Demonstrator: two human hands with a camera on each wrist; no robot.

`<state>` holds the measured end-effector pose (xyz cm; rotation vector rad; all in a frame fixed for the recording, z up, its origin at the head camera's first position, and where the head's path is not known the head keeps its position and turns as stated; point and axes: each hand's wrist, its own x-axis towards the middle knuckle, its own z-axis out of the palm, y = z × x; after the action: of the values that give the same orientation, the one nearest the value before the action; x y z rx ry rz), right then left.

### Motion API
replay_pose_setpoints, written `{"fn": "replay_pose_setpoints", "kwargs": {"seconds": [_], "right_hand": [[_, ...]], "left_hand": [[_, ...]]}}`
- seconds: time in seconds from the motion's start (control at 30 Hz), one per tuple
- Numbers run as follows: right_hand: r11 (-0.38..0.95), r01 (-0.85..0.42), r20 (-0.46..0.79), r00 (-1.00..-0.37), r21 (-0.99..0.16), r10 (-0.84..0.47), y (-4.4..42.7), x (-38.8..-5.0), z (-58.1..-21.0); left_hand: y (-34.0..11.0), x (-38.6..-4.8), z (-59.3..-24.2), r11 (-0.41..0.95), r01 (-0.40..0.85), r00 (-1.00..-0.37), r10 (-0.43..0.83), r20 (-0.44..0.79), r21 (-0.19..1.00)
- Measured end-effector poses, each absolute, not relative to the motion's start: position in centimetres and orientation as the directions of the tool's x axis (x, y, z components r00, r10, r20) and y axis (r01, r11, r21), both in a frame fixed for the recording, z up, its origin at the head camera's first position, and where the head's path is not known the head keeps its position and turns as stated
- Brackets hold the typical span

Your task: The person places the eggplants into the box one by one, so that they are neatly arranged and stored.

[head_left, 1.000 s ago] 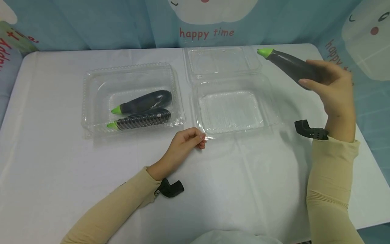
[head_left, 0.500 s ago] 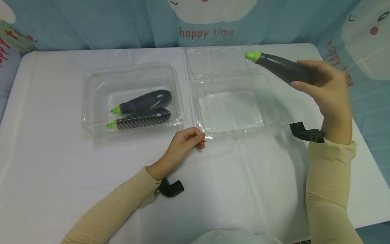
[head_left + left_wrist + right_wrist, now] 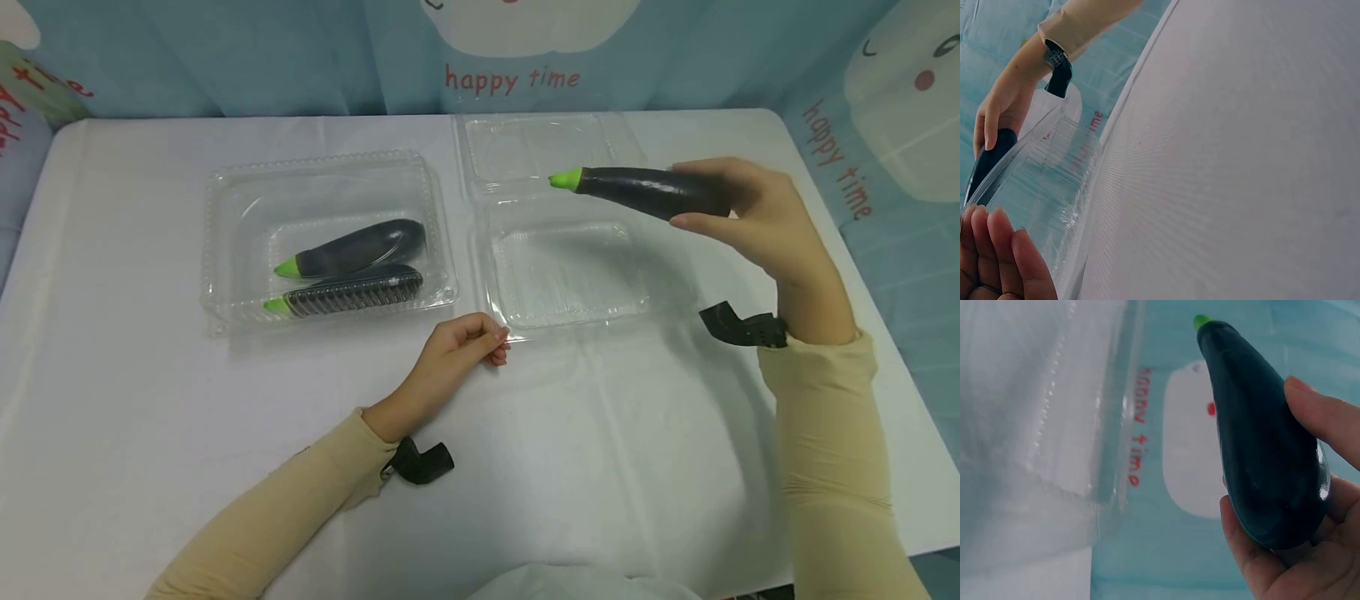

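My right hand (image 3: 757,217) grips the thick end of a dark eggplant (image 3: 1260,437), thumb on one side and fingers on the other. Its green tip (image 3: 566,179) points left, and the eggplant is held above an open clear plastic clamshell container (image 3: 570,275), over its back right part. At that container's near left corner, my left hand (image 3: 461,346) pinches the rim between thumb and curled index finger. In the left wrist view its fingertips (image 3: 1000,222) are by the clear rim, the thumb hidden.
Left of it stands another clear container (image 3: 247,208) holding two eggplants, one dark (image 3: 360,250) and one seen through the ribbed wall (image 3: 352,292). The open lid (image 3: 532,150) lies towards the table's back edge. A blue curtain (image 3: 300,58) hangs behind.
My right hand has carried the eggplant left and slightly down over the open container, turning it nearly level. The left hand has stayed at the container's corner.
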<state>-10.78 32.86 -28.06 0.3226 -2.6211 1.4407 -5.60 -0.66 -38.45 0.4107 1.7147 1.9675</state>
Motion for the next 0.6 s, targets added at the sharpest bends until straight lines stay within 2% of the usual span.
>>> {"fn": "replay_pose_setpoints", "kwargs": {"seconds": [0.07, 0.2, 0.6], "right_hand": [[0.642, -0.238, 0.189, -0.971, -0.729, -0.145, 32.4, -10.8, -27.8], [0.735, -0.263, 0.143, -0.964, -0.625, -0.223, 31.8, -11.0, -27.6], [0.788, -0.3, -0.043, -0.924, -0.538, -0.381, 30.0, -11.7, -28.2]], "left_hand": [[-0.7, -5.6, -38.4, -0.082, -0.165, -0.832, 0.546, -0.094, 0.983], [-0.7, -5.5, -38.2, -0.075, -0.155, -0.834, 0.545, -0.09, 0.985], [-0.5, -5.5, -38.1, -0.084, -0.174, -0.841, 0.531, -0.103, 0.981]]}}
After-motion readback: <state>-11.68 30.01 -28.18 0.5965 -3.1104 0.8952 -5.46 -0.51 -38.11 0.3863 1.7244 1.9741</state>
